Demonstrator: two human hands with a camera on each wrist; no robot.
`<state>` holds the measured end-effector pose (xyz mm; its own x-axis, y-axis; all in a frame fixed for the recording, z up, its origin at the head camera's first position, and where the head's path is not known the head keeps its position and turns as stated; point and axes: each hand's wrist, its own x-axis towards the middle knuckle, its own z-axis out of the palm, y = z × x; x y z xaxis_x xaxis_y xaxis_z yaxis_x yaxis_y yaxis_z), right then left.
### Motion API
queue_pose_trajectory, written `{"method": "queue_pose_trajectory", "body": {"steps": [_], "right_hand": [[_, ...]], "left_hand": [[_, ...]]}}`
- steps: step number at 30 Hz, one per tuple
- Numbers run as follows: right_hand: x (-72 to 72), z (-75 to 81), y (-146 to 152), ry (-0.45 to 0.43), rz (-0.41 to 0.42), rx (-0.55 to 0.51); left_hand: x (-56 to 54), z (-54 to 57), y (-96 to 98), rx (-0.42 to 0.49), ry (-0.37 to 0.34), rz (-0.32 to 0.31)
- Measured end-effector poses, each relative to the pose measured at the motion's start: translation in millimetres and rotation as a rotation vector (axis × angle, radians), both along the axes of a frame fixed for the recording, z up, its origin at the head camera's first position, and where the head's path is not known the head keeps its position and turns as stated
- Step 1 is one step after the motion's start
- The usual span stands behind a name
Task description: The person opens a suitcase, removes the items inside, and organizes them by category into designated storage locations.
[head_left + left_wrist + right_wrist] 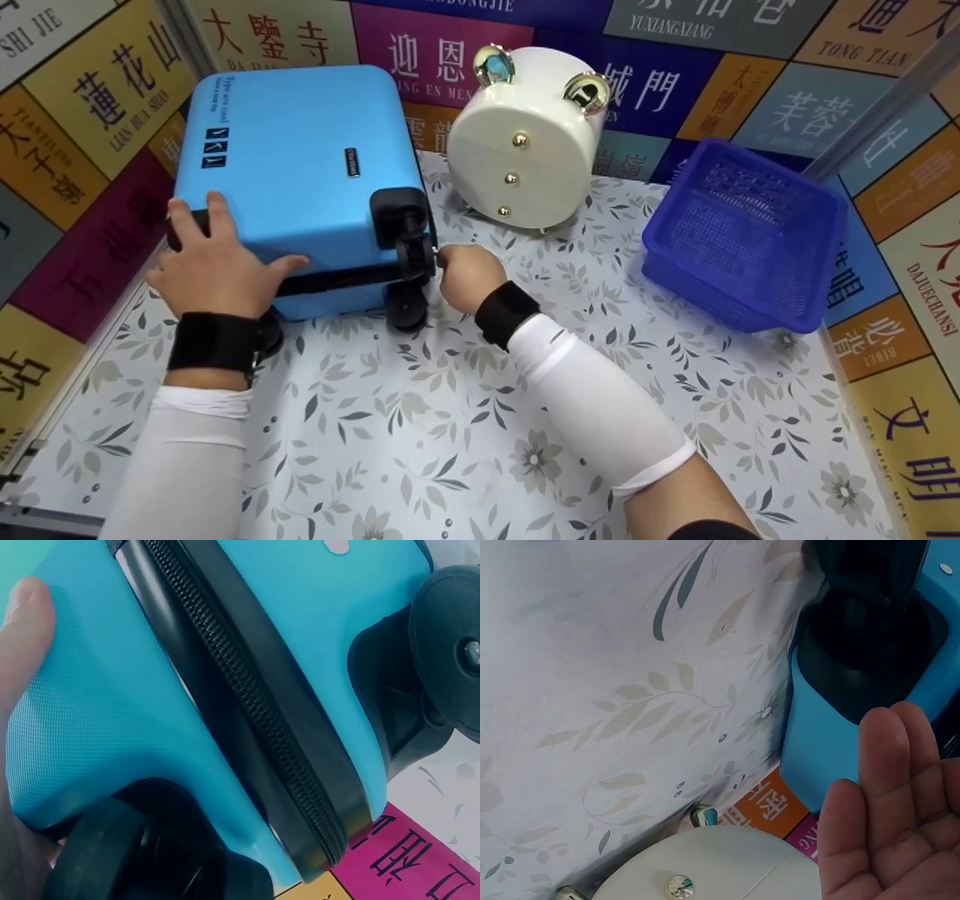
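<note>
from the head camera, the blue suitcase lies on the floral worktop, its wheeled end toward the person. the left hand is spread over the suitcase's near left corner, thumb apart, pressing rather than gripping. the right hand is at the suitcase's near right corner, fingers curled in beside a wheel; whether they pinch a zip pull there, i can't tell. right of the suitcase, a little apart, stands a white drum-shaped case with gold studs; well off to the suitcase's right is a blue basket. to my eye, a hard pull by the right hand could skid the suitcase or swing it into the white case if the left hand pressed too lightly. a zip could also snag by the wheel mount, where the corner is cramped.

from the left wrist, the zip runs across the suitcase's wheeled end, its teeth looking meshed along this stretch, which the head view is too far off to show. the left thumb lies against the suitcase's shell, by the edge of the view.

from the right wrist, some fingers show from the palm side, loosely bent beside the suitcase's wheel mount; the head view hides that side. the thumb is out of sight, so this view doesn't settle the grip either.
</note>
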<state>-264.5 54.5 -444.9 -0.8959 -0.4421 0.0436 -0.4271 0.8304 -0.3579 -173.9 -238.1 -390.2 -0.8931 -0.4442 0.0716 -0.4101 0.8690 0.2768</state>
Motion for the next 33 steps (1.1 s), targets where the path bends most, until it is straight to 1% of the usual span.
{"method": "queue_pose_trajectory", "body": {"steps": [7, 12, 16, 21, 26, 30, 33], "right_hand": [[2.9, -0.1, 0.6, 0.006, -0.006, -0.019], [5.3, -0.1, -1.2, 0.002, -0.003, -0.011], [5.9, -0.2, -1.7, 0.024, -0.008, -0.014], [5.5, -4.4, -0.1, 0.023, -0.040, -0.068], [6.7, -9.5, 0.9, 0.000, -0.064, -0.155], [10.6, -11.6, -0.5, 0.002, -0.048, -0.186], [13.6, -12.9, -2.9, -0.018, -0.033, -0.190]], "left_hand": [[1.6, 1.2, 2.4, -0.010, -0.002, -0.006], [1.6, 2.1, 3.8, -0.011, -0.003, -0.007], [2.2, 2.4, 8.2, -0.017, -0.018, -0.004], [4.3, 2.2, 15.5, -0.052, -0.041, 0.008], [6.0, 2.0, 20.2, -0.067, -0.033, 0.018], [6.3, 1.9, 21.6, -0.067, -0.026, 0.019], [7.0, 1.8, 21.0, -0.063, -0.031, 0.019]]}}
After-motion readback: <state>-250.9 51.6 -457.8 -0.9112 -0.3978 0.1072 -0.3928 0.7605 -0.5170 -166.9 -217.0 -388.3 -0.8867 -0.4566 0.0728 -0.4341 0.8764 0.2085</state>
